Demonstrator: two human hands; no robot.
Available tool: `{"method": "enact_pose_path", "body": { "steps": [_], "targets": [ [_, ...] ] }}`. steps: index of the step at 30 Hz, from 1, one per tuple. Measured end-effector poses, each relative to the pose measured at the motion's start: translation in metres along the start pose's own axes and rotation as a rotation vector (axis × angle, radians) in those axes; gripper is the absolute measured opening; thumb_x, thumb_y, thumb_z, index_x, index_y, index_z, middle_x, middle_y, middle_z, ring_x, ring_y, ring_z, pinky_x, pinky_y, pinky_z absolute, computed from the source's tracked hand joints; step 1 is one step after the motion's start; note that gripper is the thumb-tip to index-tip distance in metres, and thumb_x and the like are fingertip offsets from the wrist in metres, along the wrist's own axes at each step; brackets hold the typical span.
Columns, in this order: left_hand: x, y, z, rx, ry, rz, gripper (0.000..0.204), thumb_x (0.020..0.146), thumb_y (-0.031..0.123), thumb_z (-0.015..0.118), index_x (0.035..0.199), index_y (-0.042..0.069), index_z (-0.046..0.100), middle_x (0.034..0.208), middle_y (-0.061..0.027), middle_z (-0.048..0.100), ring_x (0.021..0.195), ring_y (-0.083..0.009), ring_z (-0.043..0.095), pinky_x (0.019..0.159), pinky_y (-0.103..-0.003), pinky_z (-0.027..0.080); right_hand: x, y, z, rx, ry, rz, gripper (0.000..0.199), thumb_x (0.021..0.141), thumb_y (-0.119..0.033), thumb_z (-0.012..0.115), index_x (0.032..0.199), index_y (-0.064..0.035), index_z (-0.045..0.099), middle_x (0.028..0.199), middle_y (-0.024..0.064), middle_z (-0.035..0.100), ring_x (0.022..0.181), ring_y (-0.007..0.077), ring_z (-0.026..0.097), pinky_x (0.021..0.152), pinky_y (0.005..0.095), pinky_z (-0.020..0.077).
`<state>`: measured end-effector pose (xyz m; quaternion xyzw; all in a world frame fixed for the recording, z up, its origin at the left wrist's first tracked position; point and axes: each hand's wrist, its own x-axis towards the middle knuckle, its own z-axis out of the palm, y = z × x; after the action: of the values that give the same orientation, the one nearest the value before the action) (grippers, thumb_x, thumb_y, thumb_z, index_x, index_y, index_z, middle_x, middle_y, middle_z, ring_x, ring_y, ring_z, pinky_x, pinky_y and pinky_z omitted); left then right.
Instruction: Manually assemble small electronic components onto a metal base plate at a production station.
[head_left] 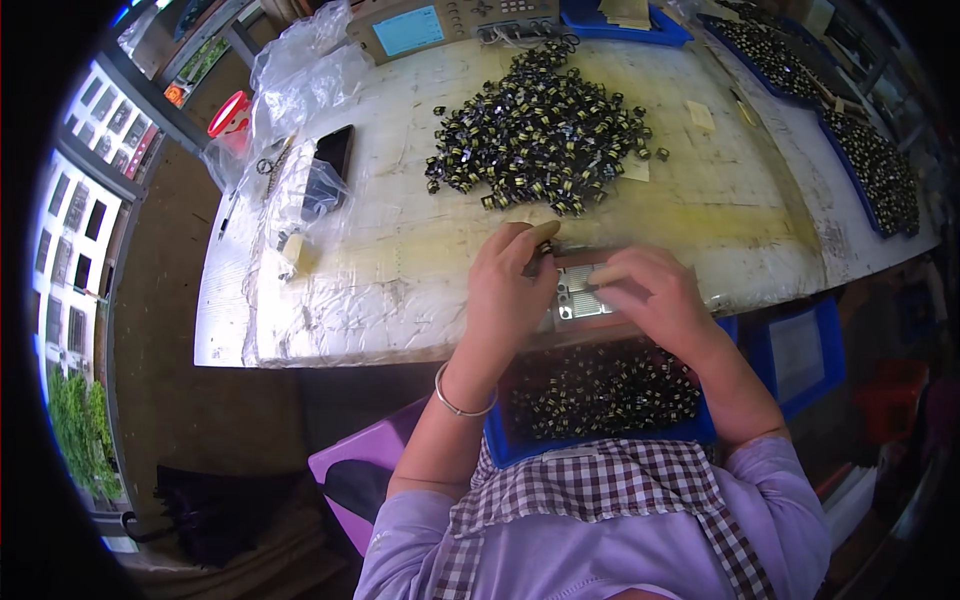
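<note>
Near the table's front edge, my left hand (505, 285) pinches a small black component (545, 248) between thumb and fingers; it looks like the yellow-banded ones in the pile. Just right of it, a metal fixture (580, 292) with a ribbed silver plate lies on the table. My right hand (655, 295) is over the fixture's right side, its fingers closed together and somewhat blurred. Whatever those fingers hold, if anything, is too small to make out. Beyond both hands spreads a big pile of small black-and-yellow components (540, 135).
A blue tray (600, 440) of similar components sits at my lap under the table edge. At the back stands a bench instrument (455, 22) with a lit screen. A phone (335, 150) and plastic bags (310, 65) lie left. Filled blue trays (875, 175) line the right.
</note>
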<state>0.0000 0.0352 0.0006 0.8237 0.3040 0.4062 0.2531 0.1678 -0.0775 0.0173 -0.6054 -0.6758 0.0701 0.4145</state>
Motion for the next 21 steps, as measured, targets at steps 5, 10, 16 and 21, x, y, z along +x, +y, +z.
{"method": "enact_pose_path", "body": {
  "steps": [5, 10, 16, 21],
  "targets": [
    [-0.002, 0.001, -0.002, -0.061, 0.014, -0.012, 0.03, 0.076, -0.002, 0.065, 0.106, 0.004, 0.068, 0.096, -0.0113, 0.061, 0.072, -0.0245, 0.062, 0.066, -0.034, 0.052, 0.011, 0.001, -0.004, 0.072, 0.036, 0.095, 0.01, 0.081, -0.01, 0.072, 0.09, -0.0079, 0.07, 0.088, 0.0071, 0.068, 0.076, 0.025, 0.065, 0.073, 0.0348, 0.0519],
    [-0.005, 0.006, -0.004, -0.177, 0.028, -0.138, 0.016, 0.077, 0.001, 0.069, 0.092, 0.003, 0.066, 0.089, -0.0107, 0.062, 0.075, -0.0264, 0.062, 0.069, -0.035, 0.051, 0.055, 0.025, 0.009, -0.161, 0.127, 0.267, 0.027, 0.083, -0.012, 0.071, 0.109, -0.0143, 0.063, 0.088, 0.0055, 0.068, 0.072, 0.0223, 0.064, 0.07, 0.034, 0.0523],
    [-0.014, 0.001, -0.005, 0.057, 0.045, -0.049, 0.02, 0.077, 0.007, 0.073, 0.096, 0.005, 0.069, 0.083, -0.0107, 0.064, 0.081, -0.0301, 0.06, 0.072, -0.039, 0.049, 0.037, 0.013, 0.004, -0.255, 0.071, 0.216, 0.04, 0.081, -0.014, 0.072, 0.118, -0.0154, 0.058, 0.089, 0.0036, 0.066, 0.073, 0.0217, 0.063, 0.069, 0.0344, 0.0515],
    [-0.014, 0.023, 0.003, -0.122, -0.13, 0.068, 0.017, 0.077, 0.007, 0.073, 0.094, 0.006, 0.07, 0.082, -0.0095, 0.063, 0.076, -0.0297, 0.058, 0.068, -0.039, 0.048, 0.021, 0.022, 0.003, -0.331, 0.171, -0.069, 0.026, 0.081, -0.009, 0.069, 0.107, -0.012, 0.069, 0.088, 0.0075, 0.063, 0.079, 0.0216, 0.062, 0.071, 0.0343, 0.0516]
  ]
}}
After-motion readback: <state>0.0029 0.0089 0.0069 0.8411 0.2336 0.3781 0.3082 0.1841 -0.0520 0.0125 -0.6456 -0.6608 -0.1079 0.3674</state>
